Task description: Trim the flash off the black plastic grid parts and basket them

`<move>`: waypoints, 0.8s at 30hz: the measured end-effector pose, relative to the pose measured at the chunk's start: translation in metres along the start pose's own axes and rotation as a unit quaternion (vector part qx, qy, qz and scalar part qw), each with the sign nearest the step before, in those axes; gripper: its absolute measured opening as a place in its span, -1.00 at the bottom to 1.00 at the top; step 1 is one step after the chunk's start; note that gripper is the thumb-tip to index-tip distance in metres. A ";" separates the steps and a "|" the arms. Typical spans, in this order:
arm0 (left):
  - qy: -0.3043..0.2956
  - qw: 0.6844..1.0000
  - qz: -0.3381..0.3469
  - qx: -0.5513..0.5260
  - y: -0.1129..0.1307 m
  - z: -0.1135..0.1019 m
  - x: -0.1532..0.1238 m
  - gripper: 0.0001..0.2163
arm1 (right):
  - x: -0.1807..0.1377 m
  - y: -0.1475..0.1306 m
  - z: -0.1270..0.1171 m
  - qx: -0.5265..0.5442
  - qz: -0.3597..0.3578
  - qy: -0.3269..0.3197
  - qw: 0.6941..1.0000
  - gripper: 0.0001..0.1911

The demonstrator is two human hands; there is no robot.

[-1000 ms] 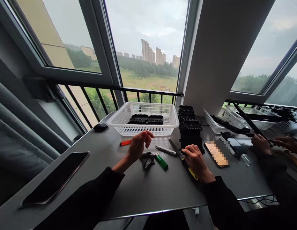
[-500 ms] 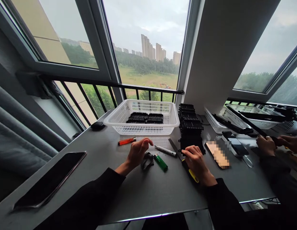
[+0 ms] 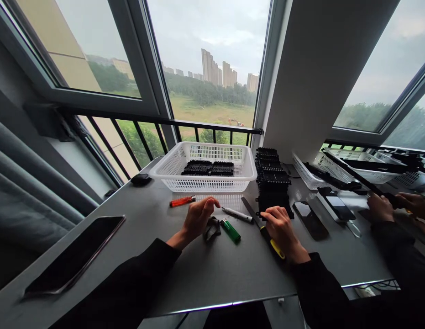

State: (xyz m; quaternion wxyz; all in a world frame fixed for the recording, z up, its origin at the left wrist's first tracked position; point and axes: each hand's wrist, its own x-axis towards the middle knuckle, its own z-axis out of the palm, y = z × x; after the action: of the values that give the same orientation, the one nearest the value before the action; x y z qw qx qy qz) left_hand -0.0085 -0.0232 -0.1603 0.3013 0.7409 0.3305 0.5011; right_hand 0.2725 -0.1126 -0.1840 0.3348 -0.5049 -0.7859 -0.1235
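My left hand (image 3: 196, 218) is closed, its fingers curled and pressed together. Whatever lies inside them, if anything, is hidden. Beside it are a crumpled dark scrap (image 3: 212, 228), a green lighter (image 3: 230, 231) and a white marker pen (image 3: 237, 214). My right hand (image 3: 281, 232) is curled too, palm down, hiding what its fingers may hold. It hovers over or rests beside the black and yellow handle of a flat-bladed tool (image 3: 276, 249); contact is unclear. Just beyond its fingers, black ribbed plastic parts (image 3: 274, 194) lie in an overlapping row.
A white basket (image 3: 205, 185) holds more black parts. On the grey table (image 3: 137, 249) are a red-orange lighter (image 3: 182, 201), a large black tablet or phone (image 3: 75, 256) and a phone (image 3: 311, 220). At right, a co-worker's hands (image 3: 381, 206) grip a long black piece near other baskets.
Both of my hands stay practically in place. The phone right of my right hand, bright and blurred out before, now shows a dark screen. The view shifts very slightly.
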 end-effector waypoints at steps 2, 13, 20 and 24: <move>0.002 1.000 0.000 -0.003 0.000 0.000 0.000 -0.51 | 0.000 0.000 0.000 0.002 0.003 -0.001 1.000 -0.63; -0.001 1.000 -0.015 -0.006 -0.003 -0.001 0.000 -0.51 | 0.010 -0.007 -0.021 -0.048 -0.009 0.005 0.999 -0.61; -0.074 0.979 -0.078 -0.174 0.004 0.003 0.005 -0.53 | 0.075 -0.073 -0.048 -0.067 -0.113 0.027 0.991 -0.69; -0.013 0.958 -0.101 -0.269 0.005 0.003 0.009 -0.61 | 0.105 -0.094 -0.015 -0.049 -0.158 -0.043 0.985 -0.81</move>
State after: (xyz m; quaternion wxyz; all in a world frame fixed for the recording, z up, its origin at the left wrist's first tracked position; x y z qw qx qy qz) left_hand -0.0023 -0.0192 -0.1520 0.5426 0.6019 0.2523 0.5289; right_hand 0.1677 -0.0892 -0.0910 0.2513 -0.3948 -0.8627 -0.1916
